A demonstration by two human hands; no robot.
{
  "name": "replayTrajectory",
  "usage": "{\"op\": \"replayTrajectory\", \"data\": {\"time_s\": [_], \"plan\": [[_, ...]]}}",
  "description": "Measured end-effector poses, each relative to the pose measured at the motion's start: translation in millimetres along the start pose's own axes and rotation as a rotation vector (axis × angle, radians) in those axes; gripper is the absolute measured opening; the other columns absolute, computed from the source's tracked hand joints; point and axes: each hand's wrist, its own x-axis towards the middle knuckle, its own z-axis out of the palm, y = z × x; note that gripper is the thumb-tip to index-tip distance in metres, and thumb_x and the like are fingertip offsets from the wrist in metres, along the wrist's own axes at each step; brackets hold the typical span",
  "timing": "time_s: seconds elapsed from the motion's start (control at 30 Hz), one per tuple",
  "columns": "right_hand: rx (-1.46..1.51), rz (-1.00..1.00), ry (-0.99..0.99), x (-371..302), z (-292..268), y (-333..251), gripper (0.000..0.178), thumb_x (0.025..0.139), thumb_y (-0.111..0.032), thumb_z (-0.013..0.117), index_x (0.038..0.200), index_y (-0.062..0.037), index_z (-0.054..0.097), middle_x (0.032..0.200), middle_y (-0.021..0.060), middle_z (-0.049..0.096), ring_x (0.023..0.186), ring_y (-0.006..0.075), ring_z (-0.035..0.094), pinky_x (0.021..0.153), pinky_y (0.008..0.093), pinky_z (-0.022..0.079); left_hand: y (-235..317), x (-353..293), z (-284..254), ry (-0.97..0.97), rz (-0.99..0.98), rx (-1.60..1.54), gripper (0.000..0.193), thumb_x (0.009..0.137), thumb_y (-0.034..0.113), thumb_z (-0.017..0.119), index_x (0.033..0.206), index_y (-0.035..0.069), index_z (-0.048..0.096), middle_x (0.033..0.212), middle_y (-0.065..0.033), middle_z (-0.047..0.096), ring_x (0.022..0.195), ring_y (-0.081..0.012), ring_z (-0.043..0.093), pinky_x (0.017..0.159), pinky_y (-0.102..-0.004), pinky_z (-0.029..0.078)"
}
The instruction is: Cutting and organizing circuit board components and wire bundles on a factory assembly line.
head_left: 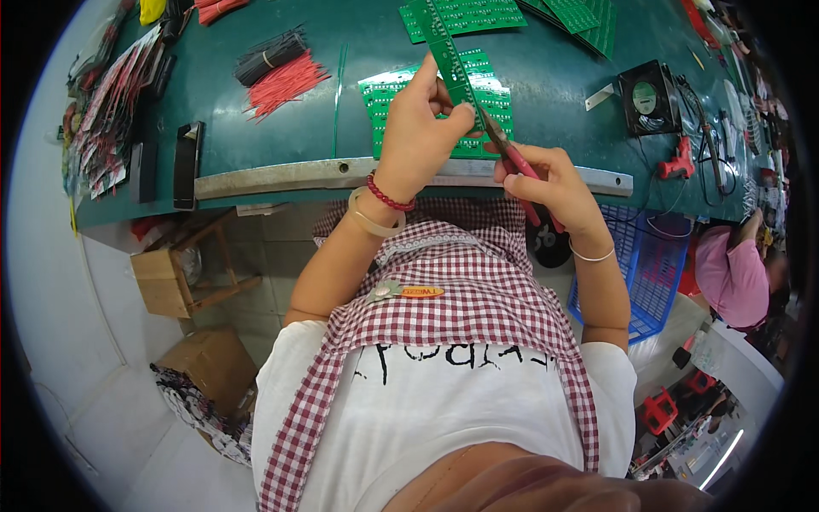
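Pinched between the thumb and fingers of my left hand (418, 132) is a narrow green circuit board strip (447, 55), tilted with its far end to the upper left. My right hand (554, 186) is closed around red-handled cutting pliers (523, 164). Their metal jaws meet the strip's near end, close to my left thumb; whether they grip it cannot be made out. Beneath both hands lie green circuit board panels (386, 115) on the green table (299, 136). More green panels (486, 15) lie farther back, and others (589, 26) at the back right.
A metal bar (281, 181) runs along the table's front edge. Left of the panels are black wires (271, 55) and red wires (286, 84). A black fan (648, 98) and a red gun-shaped tool (679, 160) sit right. Below stands a blue crate (657, 286); a person in pink (729, 277) is beyond.
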Motion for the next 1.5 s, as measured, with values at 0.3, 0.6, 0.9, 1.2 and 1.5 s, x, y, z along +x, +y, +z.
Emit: {"op": "replayTrajectory", "data": {"time_s": [0.3, 0.6, 0.9, 1.2, 1.5], "plan": [[-0.772, -0.301, 0.331, -5, 24, 5, 0.039, 0.072, -0.002, 0.059, 0.11, 0.0061, 0.055, 0.073, 0.0118, 0.053, 0.06, 0.0242, 0.054, 0.056, 0.0327, 0.043, -2, -1, 1, 0.024, -0.043, 0.069, 0.043, 0.08, -0.007, 0.053, 0.122, 0.0, 0.046, 0.088, -0.0058, 0.058, 0.076, -0.0101, 0.06, 0.066, -0.0261, 0.057], [-1.183, -0.39, 0.53, -5, 38, 12, 0.046, 0.067, -0.003, 0.063, 0.112, 0.0032, 0.054, 0.081, 0.0142, 0.05, 0.073, 0.0306, 0.056, 0.062, 0.0388, 0.047, -15, -1, 4, 0.113, 0.028, 0.061, 0.044, 0.076, -0.001, 0.058, 0.119, 0.0, 0.048, 0.068, -0.0012, 0.05, 0.06, -0.0058, 0.05, 0.052, -0.0224, 0.046], [-0.362, -0.202, 0.249, 2, 17, 7, 0.041, 0.073, -0.008, 0.058, 0.11, 0.008, 0.053, 0.075, 0.0139, 0.05, 0.061, 0.0188, 0.047, 0.058, 0.0297, 0.041, -1, -7, 2, 0.061, 0.003, 0.125, 0.046, 0.082, -0.005, 0.053, 0.127, -0.001, 0.044, 0.088, -0.0054, 0.057, 0.079, -0.0096, 0.058, 0.071, -0.0247, 0.054], [-0.505, -0.203, 0.22, -3, 13, 2, 0.042, 0.076, -0.001, 0.058, 0.117, 0.0065, 0.054, 0.082, 0.0015, 0.048, 0.07, 0.007, 0.045, 0.061, 0.0196, 0.04, -2, -7, 5, 0.115, -0.039, -0.134, 0.025, 0.077, -0.003, 0.056, 0.102, -0.003, 0.052, 0.075, -0.0057, 0.06, 0.066, -0.0085, 0.06, 0.057, -0.0232, 0.051], [-0.524, -0.265, 0.288, -5, 17, 2, 0.037, 0.073, -0.005, 0.057, 0.108, 0.0063, 0.055, 0.069, 0.0138, 0.047, 0.058, 0.0182, 0.045, 0.055, 0.0291, 0.038, -7, -7, 6, 0.133, 0.03, -0.03, 0.029, 0.077, -0.002, 0.058, 0.106, -0.005, 0.052, 0.072, -0.0036, 0.056, 0.063, -0.0067, 0.056, 0.056, -0.0218, 0.049]]}}
